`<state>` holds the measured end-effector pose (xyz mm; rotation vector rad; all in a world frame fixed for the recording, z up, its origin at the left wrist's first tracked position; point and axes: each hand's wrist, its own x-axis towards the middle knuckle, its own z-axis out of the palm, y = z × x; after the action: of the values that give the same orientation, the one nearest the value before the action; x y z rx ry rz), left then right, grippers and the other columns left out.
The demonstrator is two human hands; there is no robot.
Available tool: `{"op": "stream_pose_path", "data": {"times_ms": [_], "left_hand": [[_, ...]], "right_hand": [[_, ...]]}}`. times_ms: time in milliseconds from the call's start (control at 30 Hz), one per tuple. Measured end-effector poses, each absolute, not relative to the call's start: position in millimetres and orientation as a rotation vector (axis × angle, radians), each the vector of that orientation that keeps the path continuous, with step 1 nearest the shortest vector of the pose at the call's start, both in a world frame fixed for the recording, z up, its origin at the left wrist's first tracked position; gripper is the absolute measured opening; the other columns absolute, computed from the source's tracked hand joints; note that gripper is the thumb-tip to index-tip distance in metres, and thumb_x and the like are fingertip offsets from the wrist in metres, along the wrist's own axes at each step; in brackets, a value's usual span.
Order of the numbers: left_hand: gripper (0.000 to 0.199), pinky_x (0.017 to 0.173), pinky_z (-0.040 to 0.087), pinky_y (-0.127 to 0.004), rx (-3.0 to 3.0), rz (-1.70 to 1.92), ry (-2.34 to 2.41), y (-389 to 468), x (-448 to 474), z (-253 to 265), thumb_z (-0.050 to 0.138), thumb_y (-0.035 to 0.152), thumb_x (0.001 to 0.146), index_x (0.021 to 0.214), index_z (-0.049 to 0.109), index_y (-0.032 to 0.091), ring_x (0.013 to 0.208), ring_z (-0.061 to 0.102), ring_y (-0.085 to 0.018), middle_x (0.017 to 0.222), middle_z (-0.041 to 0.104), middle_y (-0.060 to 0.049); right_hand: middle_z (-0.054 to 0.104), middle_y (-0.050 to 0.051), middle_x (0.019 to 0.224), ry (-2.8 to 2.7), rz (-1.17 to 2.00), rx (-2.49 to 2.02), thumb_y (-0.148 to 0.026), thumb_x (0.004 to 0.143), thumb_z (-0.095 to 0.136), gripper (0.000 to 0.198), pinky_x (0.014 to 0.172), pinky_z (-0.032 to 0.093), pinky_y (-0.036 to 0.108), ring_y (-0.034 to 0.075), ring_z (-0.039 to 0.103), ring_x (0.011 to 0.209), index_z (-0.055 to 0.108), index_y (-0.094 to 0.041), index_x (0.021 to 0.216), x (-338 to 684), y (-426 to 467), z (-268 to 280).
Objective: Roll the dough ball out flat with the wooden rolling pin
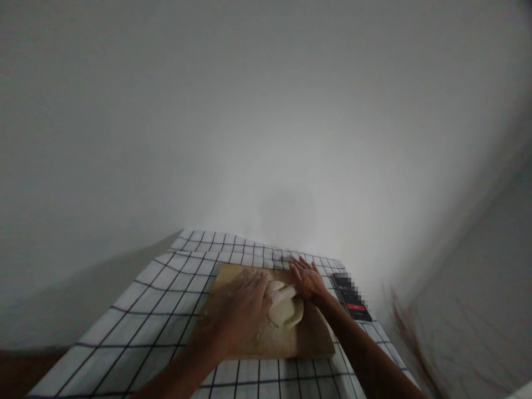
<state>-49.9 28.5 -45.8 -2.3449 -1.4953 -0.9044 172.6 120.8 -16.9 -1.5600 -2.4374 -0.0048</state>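
Note:
A round, flattened piece of dough (286, 315) lies on a floured wooden board (299, 346). Across its upper part runs a pale rolling pin (285, 293), slanting up to the right. My left hand (248, 296) lies over the pin's left end, its fingers stretched forward and slightly blurred. At the other end, my right hand (306, 279) presses with its palm, fingers spread and pointing away from me. Both ends of the pin are hidden beneath the hands.
A white cloth with a dark grid (153, 302) covers the table. To the right of the board lies a phone (351, 299) with a dark, partly pixelated screen. Behind the table rises a pale wall (266, 138). Blurred thin reddish stalks (409, 332) stand at the right.

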Motion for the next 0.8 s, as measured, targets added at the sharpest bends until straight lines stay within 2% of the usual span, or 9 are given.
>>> {"op": "stream_pose_path", "data": {"times_ms": [133, 200, 267, 400, 467, 600, 700, 800], "left_hand": [[0.041, 0.108, 0.051, -0.052, -2.338, -0.865, -1.421, 32, -60, -54, 0.045, 0.036, 0.103, 0.138, 0.058, 0.018, 0.130, 0.061, -0.031, 0.139, 0.065, -0.016], [0.043, 0.108, 0.051, -0.055, -2.332, -0.839, -1.410, 34, -65, -58, 0.045, 0.038, 0.103, 0.138, 0.058, 0.017, 0.130, 0.061, -0.034, 0.139, 0.065, -0.017], [0.044, 0.108, 0.051, -0.056, -2.343, -0.817, -1.375, 36, -69, -62, 0.045, 0.037, 0.103, 0.138, 0.059, 0.015, 0.129, 0.062, -0.034, 0.138, 0.065, -0.019], [0.046, 0.112, 0.050, -0.053, -2.374, -0.801, -1.309, 35, -70, -67, 0.044, 0.039, 0.104, 0.140, 0.058, 0.015, 0.131, 0.061, -0.032, 0.142, 0.064, -0.017], [0.047, 0.112, 0.050, -0.050, -2.402, -0.789, -1.304, 33, -70, -68, 0.042, 0.039, 0.105, 0.143, 0.055, 0.016, 0.133, 0.060, -0.030, 0.144, 0.062, -0.014], [0.051, 0.113, 0.050, -0.049, -2.472, -0.744, -1.284, 24, -70, -67, 0.042, 0.042, 0.105, 0.151, 0.047, 0.019, 0.138, 0.056, -0.028, 0.151, 0.056, -0.011], [0.055, 0.115, 0.047, -0.051, -2.475, -0.724, -1.261, 18, -68, -63, 0.043, 0.044, 0.105, 0.152, 0.045, 0.017, 0.143, 0.050, -0.029, 0.156, 0.050, -0.013], [0.056, 0.115, 0.045, -0.055, -2.433, -0.703, -1.327, 17, -62, -54, 0.043, 0.043, 0.104, 0.151, 0.047, 0.012, 0.141, 0.052, -0.033, 0.154, 0.051, -0.016]], "right_hand": [[0.053, 0.011, 0.153, -2.389, -0.014, -1.518, -0.034, 0.109, 0.032, 0.046, 0.121, 0.034, 0.056, 0.029, 0.041, 0.148, 0.060, -0.021, 0.143, 162, 124, -12], [0.059, 0.013, 0.147, -2.370, -0.036, -1.495, -0.028, 0.108, 0.036, 0.042, 0.121, 0.036, 0.050, 0.027, 0.047, 0.145, 0.065, -0.017, 0.137, 167, 110, -15], [0.063, 0.013, 0.143, -2.340, -0.074, -1.461, -0.024, 0.108, 0.035, 0.042, 0.122, 0.037, 0.046, 0.025, 0.050, 0.143, 0.068, -0.016, 0.131, 177, 86, -22], [0.065, 0.011, 0.141, -2.241, -0.246, -1.342, -0.024, 0.107, 0.037, 0.039, 0.117, 0.045, 0.048, 0.026, 0.053, 0.140, 0.069, -0.021, 0.128, 201, 21, -47], [0.061, 0.008, 0.146, -2.186, -0.321, -1.353, -0.025, 0.106, 0.041, 0.039, 0.112, 0.051, 0.045, 0.026, 0.053, 0.140, 0.064, -0.025, 0.136, 212, -11, -65], [0.058, 0.004, 0.148, -2.221, -0.454, -1.154, -0.028, 0.103, 0.048, 0.063, 0.104, 0.059, 0.041, 0.025, 0.063, 0.130, 0.028, -0.033, 0.162, 228, -52, -92], [0.051, 0.003, 0.155, -2.246, -0.403, -1.182, -0.030, 0.104, 0.048, 0.070, 0.108, 0.055, 0.046, 0.026, 0.056, 0.137, 0.016, -0.035, 0.165, 227, -55, -88], [0.038, 0.002, 0.163, -2.242, -0.239, -1.351, -0.035, 0.107, 0.040, 0.056, 0.121, 0.038, 0.055, 0.028, 0.035, 0.152, 0.029, -0.032, 0.162, 219, -32, -66]]}}
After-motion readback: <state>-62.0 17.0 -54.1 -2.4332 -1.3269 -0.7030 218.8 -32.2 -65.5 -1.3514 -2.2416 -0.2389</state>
